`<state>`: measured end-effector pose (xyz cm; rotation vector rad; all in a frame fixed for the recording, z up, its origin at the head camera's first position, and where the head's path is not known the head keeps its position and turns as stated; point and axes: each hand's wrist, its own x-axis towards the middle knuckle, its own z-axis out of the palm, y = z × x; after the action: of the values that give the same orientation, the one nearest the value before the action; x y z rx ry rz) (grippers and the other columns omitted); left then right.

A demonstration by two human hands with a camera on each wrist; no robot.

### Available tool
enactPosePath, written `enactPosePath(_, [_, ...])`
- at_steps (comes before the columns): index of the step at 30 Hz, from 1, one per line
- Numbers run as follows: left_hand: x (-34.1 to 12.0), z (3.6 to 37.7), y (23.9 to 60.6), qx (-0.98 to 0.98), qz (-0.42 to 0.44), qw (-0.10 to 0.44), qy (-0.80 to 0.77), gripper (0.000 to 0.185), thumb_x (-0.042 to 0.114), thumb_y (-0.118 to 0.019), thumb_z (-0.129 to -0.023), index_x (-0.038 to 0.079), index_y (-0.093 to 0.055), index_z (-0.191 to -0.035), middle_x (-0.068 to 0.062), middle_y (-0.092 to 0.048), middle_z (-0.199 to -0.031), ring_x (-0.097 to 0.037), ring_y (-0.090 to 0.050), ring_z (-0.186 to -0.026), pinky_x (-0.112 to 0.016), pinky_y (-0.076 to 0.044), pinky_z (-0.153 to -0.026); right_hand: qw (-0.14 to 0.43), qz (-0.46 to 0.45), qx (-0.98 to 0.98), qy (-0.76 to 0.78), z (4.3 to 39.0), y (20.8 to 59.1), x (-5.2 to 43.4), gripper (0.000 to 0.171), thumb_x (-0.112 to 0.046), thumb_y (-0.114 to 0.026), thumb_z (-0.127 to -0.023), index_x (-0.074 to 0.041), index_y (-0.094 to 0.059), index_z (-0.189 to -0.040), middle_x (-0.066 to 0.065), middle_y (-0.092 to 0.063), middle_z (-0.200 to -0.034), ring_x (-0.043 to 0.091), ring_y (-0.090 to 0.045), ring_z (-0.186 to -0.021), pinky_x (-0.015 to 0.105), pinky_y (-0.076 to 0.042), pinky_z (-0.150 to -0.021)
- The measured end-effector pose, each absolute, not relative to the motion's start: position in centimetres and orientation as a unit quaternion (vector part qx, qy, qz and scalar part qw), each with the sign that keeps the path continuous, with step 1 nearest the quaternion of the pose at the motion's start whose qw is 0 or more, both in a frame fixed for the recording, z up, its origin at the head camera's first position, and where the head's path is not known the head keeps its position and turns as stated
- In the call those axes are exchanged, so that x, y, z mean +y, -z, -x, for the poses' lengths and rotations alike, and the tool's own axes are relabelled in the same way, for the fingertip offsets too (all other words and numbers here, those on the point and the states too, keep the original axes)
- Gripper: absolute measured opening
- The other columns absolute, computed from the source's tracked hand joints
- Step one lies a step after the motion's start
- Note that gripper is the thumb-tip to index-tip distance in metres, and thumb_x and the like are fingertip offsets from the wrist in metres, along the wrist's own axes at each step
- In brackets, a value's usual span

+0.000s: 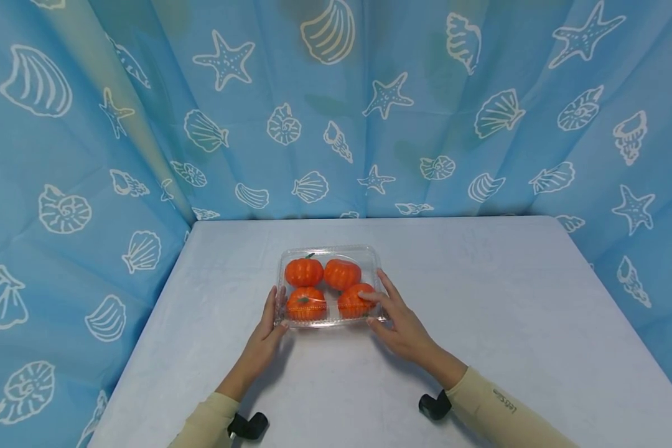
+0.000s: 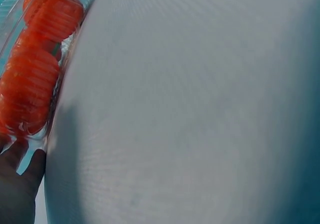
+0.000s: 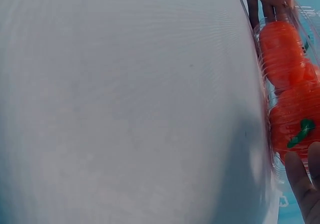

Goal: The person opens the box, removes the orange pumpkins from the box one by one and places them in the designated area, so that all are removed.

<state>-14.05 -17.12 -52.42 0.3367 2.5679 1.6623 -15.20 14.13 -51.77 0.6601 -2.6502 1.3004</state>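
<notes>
A clear plastic box (image 1: 333, 318) with several orange toy pumpkins (image 1: 304, 272) inside is held between both hands over the middle of the table. My left hand (image 1: 262, 343) grips its left end, thumb at the front left corner and the other fingers along the side. On the right, my right hand (image 1: 402, 326) holds the front right corner: the thumb is at the front edge, and one finger reaches over the top near a pumpkin (image 1: 351, 305). The right wrist view shows a green stem (image 3: 302, 133) on the nearest pumpkin, close to the right fingertips.
A white cloth covers the table (image 1: 481, 298). Behind it and at both sides hangs a blue curtain (image 1: 369, 143) with white shells and starfish. Black wrist devices (image 1: 249, 427) sit at both sleeve cuffs.
</notes>
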Motion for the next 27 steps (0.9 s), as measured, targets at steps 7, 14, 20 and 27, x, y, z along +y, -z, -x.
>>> enactPosePath(7, [-17.15, 14.13, 52.52, 0.836, -0.101, 0.028, -0.538, 0.071, 0.011, -0.044, -0.107, 0.009, -0.001, -0.164, -0.013, -0.012, -0.170, -0.035, -0.008, -0.156, -0.059, -0.009, -0.123, 0.051, -0.219, -0.873, -0.432, 15.33, 51.62, 14.07, 0.043, -0.022, -0.067, -0.096, -0.028, -0.058, -0.137, 0.005, -0.012, -0.170, 0.045, -0.031, -0.148, 0.067, -0.044, -0.102])
enactPosePath(14, [-17.19, 14.06, 52.70, 0.858, -0.097, 0.017, -0.505, 0.069, 0.020, -0.044, -0.109, 0.008, -0.004, -0.164, -0.016, -0.014, -0.169, -0.040, -0.019, -0.153, -0.060, -0.018, -0.121, 0.041, -0.219, -0.872, -0.435, 15.40, 51.28, 14.16, 0.040, -0.022, -0.067, -0.097, -0.025, -0.059, -0.136, 0.006, -0.012, -0.170, 0.046, -0.034, -0.146, 0.064, -0.047, -0.102])
enactPosePath(20, [-17.14, 14.01, 52.60, 0.860, -0.094, 0.022, -0.502, 0.068, 0.021, -0.043, -0.109, 0.009, -0.004, -0.164, -0.019, -0.012, -0.169, -0.041, -0.019, -0.152, -0.059, -0.018, -0.121, 0.033, -0.217, -0.875, -0.431, 15.58, 51.52, 14.16, 0.041, -0.019, -0.067, -0.096, -0.026, -0.059, -0.136, 0.006, -0.010, -0.170, 0.044, -0.033, -0.147, 0.061, -0.048, -0.102])
enactPosePath(27, [-17.05, 13.91, 52.48, 0.856, -0.097, 0.016, -0.508, 0.066, 0.022, -0.042, -0.110, 0.009, -0.007, -0.164, -0.020, -0.016, -0.168, -0.043, -0.020, -0.151, -0.062, -0.020, -0.119, 0.032, -0.215, -0.876, -0.430, 15.58, 51.62, 14.12, 0.042, -0.018, -0.067, -0.095, -0.027, -0.059, -0.135, 0.005, -0.010, -0.170, 0.044, -0.036, -0.146, 0.059, -0.049, -0.101])
